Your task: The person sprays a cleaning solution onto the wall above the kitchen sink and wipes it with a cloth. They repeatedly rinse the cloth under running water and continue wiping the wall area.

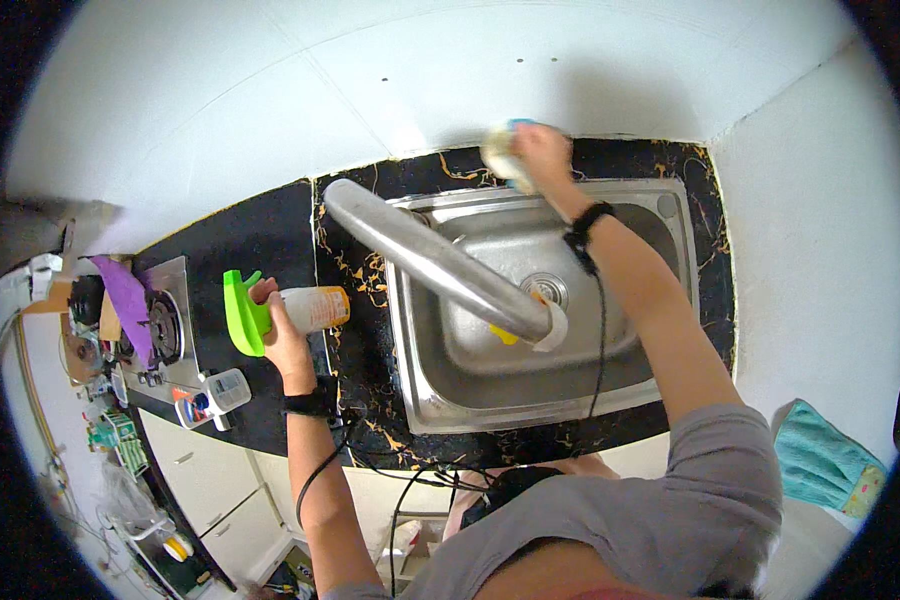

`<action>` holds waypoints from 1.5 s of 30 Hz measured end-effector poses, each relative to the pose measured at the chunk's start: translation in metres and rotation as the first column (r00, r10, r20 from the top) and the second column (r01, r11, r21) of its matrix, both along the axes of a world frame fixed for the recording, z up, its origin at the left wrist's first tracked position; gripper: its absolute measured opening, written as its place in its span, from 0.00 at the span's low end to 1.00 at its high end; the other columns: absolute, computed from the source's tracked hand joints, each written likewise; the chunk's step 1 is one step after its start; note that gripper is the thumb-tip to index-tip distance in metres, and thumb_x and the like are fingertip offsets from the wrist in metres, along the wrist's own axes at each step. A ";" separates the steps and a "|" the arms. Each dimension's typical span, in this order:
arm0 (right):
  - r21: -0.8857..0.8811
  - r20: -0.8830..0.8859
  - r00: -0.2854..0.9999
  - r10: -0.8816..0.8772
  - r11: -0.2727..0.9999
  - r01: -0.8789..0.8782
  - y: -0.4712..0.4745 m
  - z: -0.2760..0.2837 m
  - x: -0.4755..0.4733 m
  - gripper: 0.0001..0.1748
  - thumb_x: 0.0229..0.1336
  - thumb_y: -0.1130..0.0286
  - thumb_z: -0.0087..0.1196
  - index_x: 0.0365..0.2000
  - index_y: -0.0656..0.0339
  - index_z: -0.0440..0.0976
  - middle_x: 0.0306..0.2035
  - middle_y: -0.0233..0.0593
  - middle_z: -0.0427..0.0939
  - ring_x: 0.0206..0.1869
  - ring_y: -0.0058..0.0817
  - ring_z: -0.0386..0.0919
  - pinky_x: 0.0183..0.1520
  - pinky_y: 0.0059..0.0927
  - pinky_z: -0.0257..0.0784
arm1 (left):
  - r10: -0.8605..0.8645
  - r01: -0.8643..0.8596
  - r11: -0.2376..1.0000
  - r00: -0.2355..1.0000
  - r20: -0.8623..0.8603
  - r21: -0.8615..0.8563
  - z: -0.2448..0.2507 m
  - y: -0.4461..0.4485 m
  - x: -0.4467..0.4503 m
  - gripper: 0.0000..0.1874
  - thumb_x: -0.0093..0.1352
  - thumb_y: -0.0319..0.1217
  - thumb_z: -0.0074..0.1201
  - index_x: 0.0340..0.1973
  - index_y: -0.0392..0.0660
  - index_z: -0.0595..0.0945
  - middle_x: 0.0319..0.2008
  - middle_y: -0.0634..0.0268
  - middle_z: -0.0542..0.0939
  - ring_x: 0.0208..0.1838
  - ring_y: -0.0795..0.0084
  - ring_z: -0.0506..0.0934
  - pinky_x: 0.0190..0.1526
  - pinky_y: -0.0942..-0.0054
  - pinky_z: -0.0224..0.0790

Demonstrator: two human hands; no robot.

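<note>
My left hand (281,330) is closed around the neck of a white spray bottle (311,308) with a green trigger head (246,315), held on its side over the black counter left of the sink. My right hand (544,156) grips a blurred pale cloth or sponge (504,154) with blue parts, at the counter strip between the sink and the wall. Below it lies the stainless steel sink (487,367) with its round drain (545,289). A thick metal faucet (435,259) reaches across the basin, a yellow piece (504,334) partly hidden near its tip.
A white bottle (227,390) stands on the counter near a gas stove (166,330) with a purple cloth (126,296) over it. Black cables run from both wrists, one across the sink. A teal towel (821,457) hangs at the right wall.
</note>
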State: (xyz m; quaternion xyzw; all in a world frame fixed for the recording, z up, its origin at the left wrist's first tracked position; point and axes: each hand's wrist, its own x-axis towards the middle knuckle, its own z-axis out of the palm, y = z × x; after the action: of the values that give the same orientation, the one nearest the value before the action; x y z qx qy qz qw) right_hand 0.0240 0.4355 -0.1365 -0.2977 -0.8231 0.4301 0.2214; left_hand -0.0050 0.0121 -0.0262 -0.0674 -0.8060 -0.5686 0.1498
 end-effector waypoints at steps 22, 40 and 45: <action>-0.944 -0.269 0.883 -0.386 -0.079 -0.322 -0.102 0.076 0.185 0.30 0.60 0.45 0.41 0.52 0.59 0.67 0.52 0.44 0.72 0.55 0.44 0.69 0.61 0.50 0.61 | 0.136 -0.189 0.943 0.970 -0.201 -0.272 0.039 -0.051 0.061 0.47 0.56 0.39 0.67 0.63 0.36 0.57 0.58 0.48 0.61 0.63 0.54 0.61 0.63 0.60 0.53; -0.980 -0.141 0.750 -0.646 -0.015 -0.197 -0.167 0.082 0.224 0.17 0.63 0.64 0.35 0.43 0.61 0.69 0.47 0.43 0.73 0.53 0.41 0.70 0.60 0.48 0.61 | -0.700 0.693 0.654 0.707 0.106 -0.304 0.017 -0.028 0.144 0.11 0.60 0.27 0.59 0.37 0.38 0.77 0.33 0.57 0.74 0.33 0.63 0.74 0.37 0.73 0.68; -0.958 -0.219 0.740 -0.636 -0.006 -0.288 -0.169 0.094 0.222 0.20 0.65 0.61 0.31 0.45 0.63 0.68 0.49 0.46 0.71 0.53 0.44 0.70 0.60 0.51 0.61 | -0.714 0.540 0.643 0.679 -0.170 -0.543 0.005 0.085 0.090 0.24 0.60 0.30 0.57 0.51 0.39 0.72 0.47 0.51 0.74 0.54 0.51 0.69 0.55 0.62 0.62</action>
State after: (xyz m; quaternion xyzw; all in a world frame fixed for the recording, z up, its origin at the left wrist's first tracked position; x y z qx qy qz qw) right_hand 0.2461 0.2663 -0.0426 -0.3113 -0.0979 0.9076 0.2641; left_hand 0.0855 0.0972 -0.0213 -0.4863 -0.7941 -0.3582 0.0675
